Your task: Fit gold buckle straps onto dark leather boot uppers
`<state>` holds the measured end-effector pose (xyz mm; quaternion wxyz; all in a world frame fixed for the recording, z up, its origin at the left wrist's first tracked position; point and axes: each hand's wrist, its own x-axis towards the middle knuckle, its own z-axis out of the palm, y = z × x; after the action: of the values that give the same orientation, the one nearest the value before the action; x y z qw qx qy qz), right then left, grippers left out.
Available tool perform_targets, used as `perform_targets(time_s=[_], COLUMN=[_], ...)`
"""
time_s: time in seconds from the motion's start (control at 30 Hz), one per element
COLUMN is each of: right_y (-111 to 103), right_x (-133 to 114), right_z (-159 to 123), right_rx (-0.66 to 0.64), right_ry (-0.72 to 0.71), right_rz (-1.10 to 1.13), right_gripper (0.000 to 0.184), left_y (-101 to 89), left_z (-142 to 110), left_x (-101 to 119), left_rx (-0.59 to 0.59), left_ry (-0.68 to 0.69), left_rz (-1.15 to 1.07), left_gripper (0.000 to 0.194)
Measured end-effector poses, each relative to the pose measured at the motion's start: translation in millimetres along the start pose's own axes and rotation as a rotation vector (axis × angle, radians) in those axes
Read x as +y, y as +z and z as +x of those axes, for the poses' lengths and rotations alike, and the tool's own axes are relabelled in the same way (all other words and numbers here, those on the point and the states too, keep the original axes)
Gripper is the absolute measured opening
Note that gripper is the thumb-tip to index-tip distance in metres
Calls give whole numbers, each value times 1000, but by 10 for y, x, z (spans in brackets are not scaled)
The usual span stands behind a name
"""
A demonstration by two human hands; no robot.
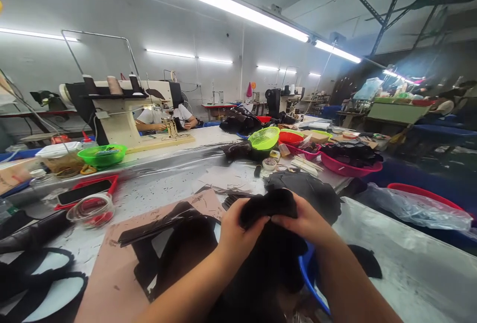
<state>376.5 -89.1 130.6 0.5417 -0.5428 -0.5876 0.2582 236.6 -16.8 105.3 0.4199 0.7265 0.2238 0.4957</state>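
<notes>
A soft black piece (274,202), fabric or leather, is held up between my two hands, its upper edge curved. My left hand (238,226) closes on its left side, thumb pressed near the middle. Gripping the right side, my right hand (307,218) has its thumb almost tip to tip with the left one. Below hang or lie more black pieces (261,268); where they separate from the held one I cannot tell. A stack of dark strips (160,223) rests on a pinkish board (108,263) to the left. The rim of a blue basin (311,283) shows under my right forearm.
Black cut pieces (48,273) lie at the left, near a red tray (115,180) with a phone (85,192). A sewing machine (126,109) stands across the table, a person (182,114) behind it. Green basket (265,138) and pink basin (350,166) sit farther back.
</notes>
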Motion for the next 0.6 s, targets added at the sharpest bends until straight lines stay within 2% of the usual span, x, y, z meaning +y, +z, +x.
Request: perform_targets(time_s=[0.1,0.17,0.23,0.27,0.3,0.37,0.43,0.47,0.53,0.6], right_y=[94,107,24,-47,-125,-250,-261,-209,2,306], right_x=[-38,-59,-77,-80,-74,-28,76,148,321,497], right_z=[55,99,187,257,347,580,856,999,1273,1507], right_rx=[-73,-59,-18,-18,-39,-149,-326,-428,-618,-726], right_ry=[-31,-21,11,28,44,60,104,138,205,236], right_rz=[-3,-31,-50,-66,-95,-192,-340,-424,-573,-635], right_gripper=[30,23,20,19,19,20,20,19,18,15], left_y=[-82,-252,-544,-728,-927,-1321,-1636,-1742,-1842,-1820], left_z=[-41,-109,-234,-315,-404,-568,-658,-662,-593,-462], left_x=[57,78,51,11,-50,-226,-444,-551,-735,-864], left_rx=[9,-37,-61,-33,46,269,485,517,427,320], left_ry=[16,35,83,97,87,-94,-453,-607,-791,-783], left_rz=[-27,-27,36,86,131,186,156,73,-133,-263], left_gripper=[14,25,37,37,29,13,20,24,27,28])
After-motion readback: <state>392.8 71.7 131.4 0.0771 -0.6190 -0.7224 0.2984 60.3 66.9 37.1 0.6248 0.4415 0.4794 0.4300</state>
